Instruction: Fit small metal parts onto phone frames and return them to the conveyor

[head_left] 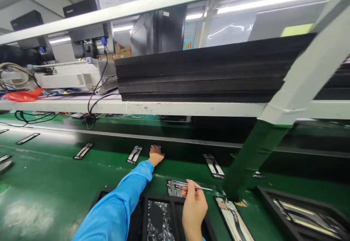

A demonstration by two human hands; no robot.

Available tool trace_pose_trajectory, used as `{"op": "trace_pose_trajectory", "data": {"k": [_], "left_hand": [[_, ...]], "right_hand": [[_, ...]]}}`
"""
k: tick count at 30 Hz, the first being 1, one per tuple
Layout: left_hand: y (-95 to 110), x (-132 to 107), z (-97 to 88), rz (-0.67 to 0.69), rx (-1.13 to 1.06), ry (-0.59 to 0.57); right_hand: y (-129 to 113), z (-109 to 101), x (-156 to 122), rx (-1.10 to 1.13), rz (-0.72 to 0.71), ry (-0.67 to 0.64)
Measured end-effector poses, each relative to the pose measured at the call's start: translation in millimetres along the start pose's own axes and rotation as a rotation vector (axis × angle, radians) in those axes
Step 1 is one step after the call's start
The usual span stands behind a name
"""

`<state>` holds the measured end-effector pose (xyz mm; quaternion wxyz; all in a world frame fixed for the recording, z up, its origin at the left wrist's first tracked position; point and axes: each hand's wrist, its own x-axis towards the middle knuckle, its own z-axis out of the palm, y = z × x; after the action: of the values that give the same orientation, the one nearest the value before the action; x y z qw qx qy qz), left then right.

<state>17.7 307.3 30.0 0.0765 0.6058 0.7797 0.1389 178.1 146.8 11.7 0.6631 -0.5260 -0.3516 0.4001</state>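
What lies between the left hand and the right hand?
Head view: bare green belt, then one flat part beside the right hand, under its tweezers.

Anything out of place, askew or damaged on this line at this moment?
Mildly. Black cables droop off the white shelf toward the green belt. The flat parts on the belt lie at differing angles, including the one under the left hand. The right hand holds tweezers. No damage visible.

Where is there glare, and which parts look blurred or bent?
Head view: the lamps burn white and leave pale glare on the green belt at left; the slanted white post is soft; the top beam slants, likely wide-lens stretch; the right hand with tweezers is sharp.
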Motion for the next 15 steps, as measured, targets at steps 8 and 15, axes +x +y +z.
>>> {"op": "trace_pose_trajectory", "data": {"k": [8, 15], "left_hand": [[-90.3, -40.6, 1.2, -0.221, 0.107, 0.125], [-112.5, -48.2, -40.8, -0.351, 0.077, 0.116]], "right_hand": [[17.9, -2.1, 9.0, 0.088, 0.108, -0.034], [10.5, 8.0, 5.6, 0.104, 0.121, -0.101]]}}
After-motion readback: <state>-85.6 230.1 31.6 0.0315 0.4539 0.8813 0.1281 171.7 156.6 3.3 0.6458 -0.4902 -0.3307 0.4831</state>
